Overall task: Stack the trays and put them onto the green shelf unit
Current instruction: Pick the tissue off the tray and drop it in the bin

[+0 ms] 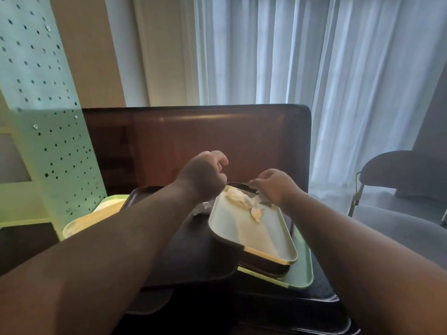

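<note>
We have both arms stretched out over the dark table [193,141], and the hands meet at the far end of the tray pile. Our right hand [273,187] has its fingers curled down over the far rim of the pale green tray [254,233], thumb and fingertips pinching that edge. Just under those fingers lies a crumpled white tissue [244,204], resting on the tray's far end; whether the fingers touch it as well, we cannot tell.

Our left hand [205,175] hovers just left of the right one, loosely curled, knuckles toward us. Its fingertips are hidden behind the hand, so we cannot say whether they grip the rim or hold nothing.

The pale green tray sits tilted on top of the pile, its near corner pointing back toward us, well away from the fingers. Beneath it there is a dark brown tray [263,264], and under that a light green tray [300,274] sticking out to the right, below our right forearm. Under our left forearm lies a black tray [193,257], and left of it a yellowish tray [96,218] peeks out.

Far left of both hands stands the green shelf unit [48,117], its perforated side panel facing us, well apart from the tray our fingers hold. Beyond the fingertips hang white curtains [314,56], and off to the right sits a grey chair [399,189].
</note>
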The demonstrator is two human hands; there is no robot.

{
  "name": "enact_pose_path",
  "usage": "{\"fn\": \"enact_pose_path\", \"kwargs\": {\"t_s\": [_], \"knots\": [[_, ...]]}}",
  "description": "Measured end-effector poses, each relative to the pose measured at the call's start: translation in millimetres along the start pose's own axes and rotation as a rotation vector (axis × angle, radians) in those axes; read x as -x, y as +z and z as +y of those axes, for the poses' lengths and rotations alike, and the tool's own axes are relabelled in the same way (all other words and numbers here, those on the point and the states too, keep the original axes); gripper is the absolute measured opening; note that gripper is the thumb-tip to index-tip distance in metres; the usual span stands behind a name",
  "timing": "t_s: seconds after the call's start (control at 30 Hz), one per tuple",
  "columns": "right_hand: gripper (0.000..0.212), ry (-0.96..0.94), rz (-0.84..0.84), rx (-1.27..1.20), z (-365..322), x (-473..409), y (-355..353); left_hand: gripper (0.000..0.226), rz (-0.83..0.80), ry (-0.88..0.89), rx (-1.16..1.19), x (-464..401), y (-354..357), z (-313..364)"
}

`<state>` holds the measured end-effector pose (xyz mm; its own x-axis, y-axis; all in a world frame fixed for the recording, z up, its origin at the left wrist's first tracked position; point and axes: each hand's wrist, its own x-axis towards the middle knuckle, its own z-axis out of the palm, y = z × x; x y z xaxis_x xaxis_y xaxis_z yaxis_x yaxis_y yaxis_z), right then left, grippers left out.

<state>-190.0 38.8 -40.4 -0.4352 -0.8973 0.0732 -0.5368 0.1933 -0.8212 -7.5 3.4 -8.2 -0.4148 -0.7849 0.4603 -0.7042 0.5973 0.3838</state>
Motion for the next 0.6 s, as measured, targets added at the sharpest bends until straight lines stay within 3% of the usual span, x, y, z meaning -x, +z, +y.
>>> {"fn": "enact_pose_path", "kwargs": {"t_s": [0.13, 0.3, 0.43, 0.6], "knots": [[0.041, -0.004, -0.155, 0.406, 7, -9, 17, 0.037, -0.014, -0.006, -0.001, 4, 2, -8], [0.036, 0.034, -0.156, 0.583, 6, -7, 26, 0.034, -0.071, -0.026, 0.002, 11, 1, -10], [0.030, -0.007, -0.123, 0.565, 1, -1, 25, 0.033, -0.117, -0.046, 0.005, 19, -4, -6], [0.037, -0.180, 0.001, 0.312, -29, 13, 22, 0.034, -0.176, -0.131, -0.073, 28, -19, -8]]}}
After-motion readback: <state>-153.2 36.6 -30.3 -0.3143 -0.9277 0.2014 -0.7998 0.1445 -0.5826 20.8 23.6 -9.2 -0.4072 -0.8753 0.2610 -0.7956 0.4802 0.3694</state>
